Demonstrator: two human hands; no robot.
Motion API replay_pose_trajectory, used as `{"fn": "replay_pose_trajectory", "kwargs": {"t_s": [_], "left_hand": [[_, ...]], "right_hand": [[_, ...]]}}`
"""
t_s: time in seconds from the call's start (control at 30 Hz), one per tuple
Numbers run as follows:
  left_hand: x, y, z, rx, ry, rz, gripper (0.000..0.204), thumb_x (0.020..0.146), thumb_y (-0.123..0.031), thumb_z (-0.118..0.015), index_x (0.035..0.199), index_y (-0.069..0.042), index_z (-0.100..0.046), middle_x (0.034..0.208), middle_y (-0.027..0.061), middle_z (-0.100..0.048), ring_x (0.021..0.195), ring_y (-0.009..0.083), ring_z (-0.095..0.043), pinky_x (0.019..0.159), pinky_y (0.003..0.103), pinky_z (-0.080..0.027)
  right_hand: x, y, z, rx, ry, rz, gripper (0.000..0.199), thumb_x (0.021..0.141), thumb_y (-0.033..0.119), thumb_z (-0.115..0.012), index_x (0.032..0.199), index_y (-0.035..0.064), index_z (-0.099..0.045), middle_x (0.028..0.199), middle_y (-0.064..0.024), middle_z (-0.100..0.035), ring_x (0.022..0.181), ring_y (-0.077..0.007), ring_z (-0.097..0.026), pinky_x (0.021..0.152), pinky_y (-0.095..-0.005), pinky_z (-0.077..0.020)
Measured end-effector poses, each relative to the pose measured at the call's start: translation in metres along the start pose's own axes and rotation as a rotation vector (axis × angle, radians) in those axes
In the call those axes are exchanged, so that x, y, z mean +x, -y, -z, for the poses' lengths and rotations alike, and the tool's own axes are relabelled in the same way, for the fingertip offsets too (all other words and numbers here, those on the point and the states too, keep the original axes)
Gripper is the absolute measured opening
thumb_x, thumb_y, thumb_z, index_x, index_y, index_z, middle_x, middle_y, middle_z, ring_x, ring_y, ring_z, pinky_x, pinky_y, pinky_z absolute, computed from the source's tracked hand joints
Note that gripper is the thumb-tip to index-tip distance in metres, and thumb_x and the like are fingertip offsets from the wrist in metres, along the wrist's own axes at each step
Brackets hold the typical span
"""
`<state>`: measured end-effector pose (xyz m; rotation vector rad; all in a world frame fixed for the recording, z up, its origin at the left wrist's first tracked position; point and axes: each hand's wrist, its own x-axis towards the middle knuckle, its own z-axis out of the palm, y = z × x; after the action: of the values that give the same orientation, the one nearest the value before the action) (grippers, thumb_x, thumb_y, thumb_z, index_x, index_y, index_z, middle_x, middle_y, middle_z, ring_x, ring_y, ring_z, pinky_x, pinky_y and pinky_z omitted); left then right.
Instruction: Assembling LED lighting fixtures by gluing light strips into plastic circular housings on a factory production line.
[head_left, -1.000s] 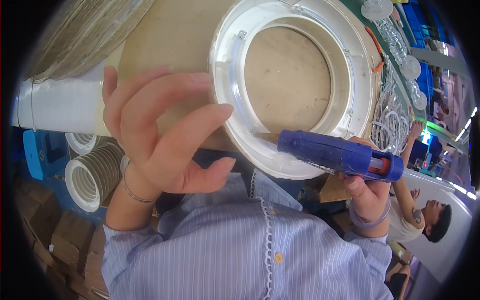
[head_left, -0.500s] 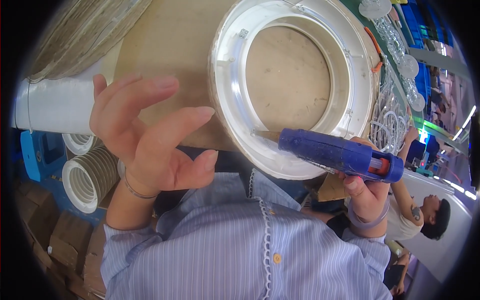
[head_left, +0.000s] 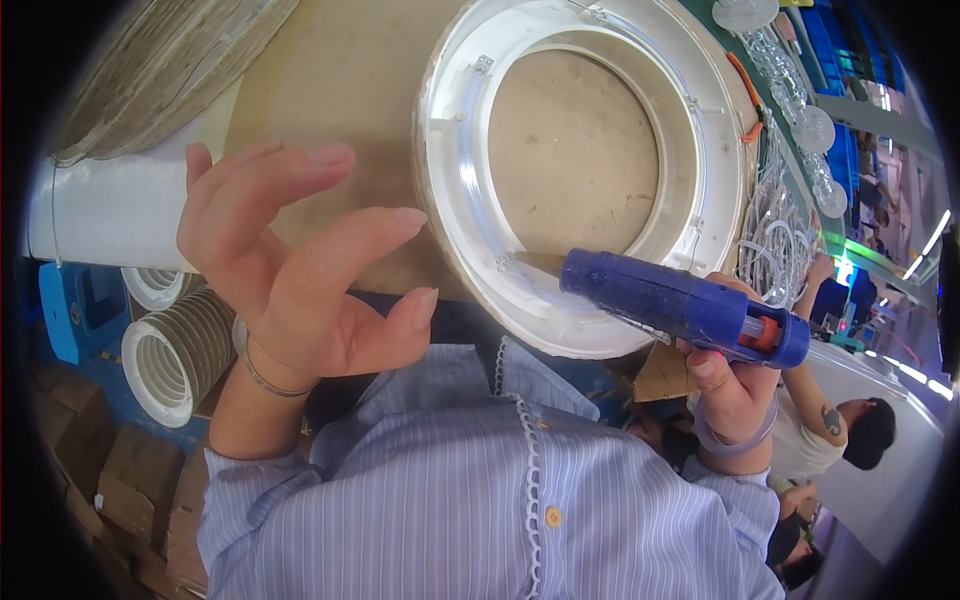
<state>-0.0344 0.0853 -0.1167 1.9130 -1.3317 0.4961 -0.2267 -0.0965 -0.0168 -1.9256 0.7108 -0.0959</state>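
Observation:
A blue hot glue gun (head_left: 670, 300) is gripped by my right hand (head_left: 735, 385), its nozzle pointing left. The nozzle tip is at the inner channel of a white ring-shaped housing (head_left: 452, 160), on the side nearest me. Along that channel runs a clear tube or wire, with small clips holding it in places. My left hand (head_left: 310, 260) hovers just left of the ring, fingers spread and curved, with nothing in it. Part of the ring's near right side is hidden behind the glue gun.
The ring lies on a brown tabletop (head_left: 330, 70). Clear cables (head_left: 775, 245) and an orange-handled tool (head_left: 745, 80) lie to its right. Stacked round parts (head_left: 190, 50) stand far left; ribbed white rings (head_left: 175, 360) and cartons (head_left: 140, 480) sit lower left. A co-worker (head_left: 835, 430) is at right.
The glue gun's front end has lifted slightly and shifted a little right. My left hand stays almost in place.

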Motion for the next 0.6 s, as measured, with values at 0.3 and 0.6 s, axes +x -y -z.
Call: {"fn": "replay_pose_trajectory", "kwargs": {"t_s": [0.3,0.6], "left_hand": [[0.001,0.001,0.000,0.004,0.032,0.010,0.034,0.072,-0.040,-0.053,0.089,-0.011,-0.057,0.107,0.0127,-0.040,0.106,0.0273,-0.037,0.099,0.045,-0.017],[0.020,-0.002,-0.006,0.113,0.100,-0.105,0.039,0.077,-0.044,-0.040,0.085,-0.015,-0.064,0.105,0.0113,-0.049,0.101,0.0268,-0.041,0.100,0.041,-0.012]], "right_hand": [[0.000,0.000,-0.001,0.017,-0.034,0.018,0.034,0.068,0.023,-0.068,0.086,-0.0034,-0.056,0.073,-0.0084,-0.053,0.065,-0.0184,-0.050,0.060,-0.0270,-0.0386],[0.011,0.006,0.011,-0.144,0.136,0.185,0.029,0.069,0.017,-0.066,0.088,-0.0022,-0.055,0.075,-0.0078,-0.055,0.064,-0.0174,-0.050,0.059,-0.0268,-0.0387]]}}
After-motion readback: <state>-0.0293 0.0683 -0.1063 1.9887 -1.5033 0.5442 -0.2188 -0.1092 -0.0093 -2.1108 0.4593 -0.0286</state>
